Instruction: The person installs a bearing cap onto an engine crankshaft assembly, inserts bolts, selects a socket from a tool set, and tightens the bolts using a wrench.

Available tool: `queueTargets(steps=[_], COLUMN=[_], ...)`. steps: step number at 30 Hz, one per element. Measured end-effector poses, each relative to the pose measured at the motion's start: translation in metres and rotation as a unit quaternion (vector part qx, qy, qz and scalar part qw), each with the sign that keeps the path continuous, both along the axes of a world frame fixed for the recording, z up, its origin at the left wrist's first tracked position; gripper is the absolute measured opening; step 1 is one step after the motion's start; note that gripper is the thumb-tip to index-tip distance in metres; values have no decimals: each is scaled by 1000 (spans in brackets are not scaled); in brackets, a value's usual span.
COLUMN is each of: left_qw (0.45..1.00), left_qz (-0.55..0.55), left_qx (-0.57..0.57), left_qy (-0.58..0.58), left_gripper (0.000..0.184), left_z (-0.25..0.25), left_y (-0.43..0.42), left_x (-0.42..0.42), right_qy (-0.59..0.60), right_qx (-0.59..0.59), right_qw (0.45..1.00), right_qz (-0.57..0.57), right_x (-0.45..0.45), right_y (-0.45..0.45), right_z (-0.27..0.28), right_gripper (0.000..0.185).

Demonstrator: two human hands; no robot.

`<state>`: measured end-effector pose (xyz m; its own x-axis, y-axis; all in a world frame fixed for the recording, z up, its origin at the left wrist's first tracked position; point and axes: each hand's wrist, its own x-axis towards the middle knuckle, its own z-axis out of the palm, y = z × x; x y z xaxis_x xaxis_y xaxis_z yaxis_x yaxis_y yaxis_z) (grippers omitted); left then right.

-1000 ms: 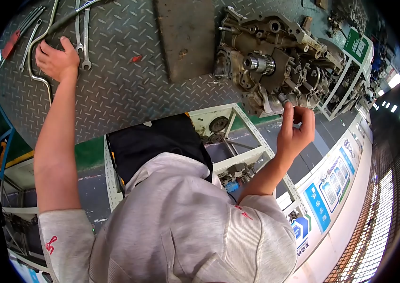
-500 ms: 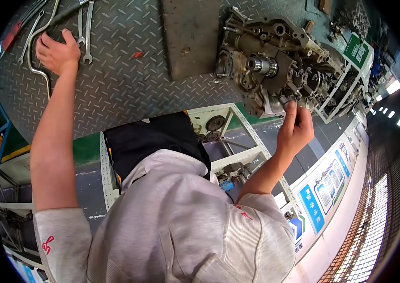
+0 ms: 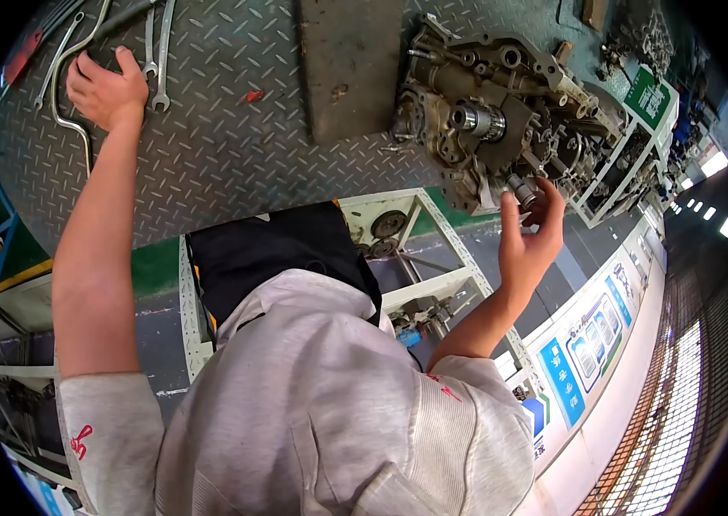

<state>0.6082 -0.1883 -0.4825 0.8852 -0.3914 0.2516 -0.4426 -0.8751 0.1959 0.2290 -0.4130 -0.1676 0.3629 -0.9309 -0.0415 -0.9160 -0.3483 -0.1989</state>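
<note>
My right hand (image 3: 536, 230) is at the near side of a dismantled metal engine or gearbox housing (image 3: 489, 82). Its thumb and fingers are parted beside a short shiny cylindrical end (image 3: 520, 191) on the assembly; whether a fingertip touches it cannot be made out. A larger bright ringed shaft end (image 3: 477, 120) sticks up from the housing. On the bench, my left hand (image 3: 108, 93) lies with fingers loosely bent and thumb apart, close beside a bent crank-shaped metal bar (image 3: 77, 129). Two wrenches (image 3: 162, 69) lie just right of this hand, and another wrench (image 3: 53, 64) lies to its left.
A flat dark block (image 3: 351, 77) stands on the diamond-plate bench top (image 3: 226, 163), left of the housing. A small red scrap (image 3: 252, 96) lies there too. Below is a white metal frame (image 3: 458, 245) with round parts (image 3: 388, 225). Chains (image 3: 656, 39) lie at the far right.
My right thumb and fingers have spread apart from a closed position, uncovering more of the small cylindrical end. My left hand stays at almost the same spot.
</note>
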Motion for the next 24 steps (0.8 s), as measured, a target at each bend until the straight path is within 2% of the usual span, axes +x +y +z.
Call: queueTargets(steps=[1,2,4,6,9,11,15,18,20,21,22,24], left_qw=[1000,1000,1000,1000,1000,1000,1000,1000,1000,1000,1000,999], left_qz=[1,-1,-5,-1,-1,-4,-1,-6,-10,-4,5,-2], left_qx=[4,4,2,1,0,-2,-9,-8,7,16,26,22], left_qy=[-1,0,-3,-2,-2,-3,-4,-10,-25,-10,-6,-26], left_gripper=[67,67,67,67,67,67,68,68,66,65,65,64], left_z=[0,-2,-3,-2,-3,-2,0,-2,-2,1,5,10], left_y=[0,1,2,0,1,2,0,0,1,0,-2,-2], left_x=[0,1,1,1,1,0,0,0,0,-3,-2,-1], right_qy=[-39,-38,72,100,63,-31,-91,-56,20,12,-20,91], right_qx=[-38,-38,22,19,27,73,76,86,50,48,36,54], right_qw=[996,997,996,993,994,988,982,987,997,998,999,991], right_qz=[64,62,-53,-60,-87,-130,-145,-125,-54,-40,-33,-76], right_x=[1,0,-5,-5,-8,-20,-21,-11,-2,0,-4,0], right_y=[1,2,3,-1,-2,-3,-2,0,1,1,0,-3], right_z=[-1,0,4,4,6,7,10,13,10,10,6,12], right_gripper=[26,26,28,27,30,29,25,22,25,30,25,29])
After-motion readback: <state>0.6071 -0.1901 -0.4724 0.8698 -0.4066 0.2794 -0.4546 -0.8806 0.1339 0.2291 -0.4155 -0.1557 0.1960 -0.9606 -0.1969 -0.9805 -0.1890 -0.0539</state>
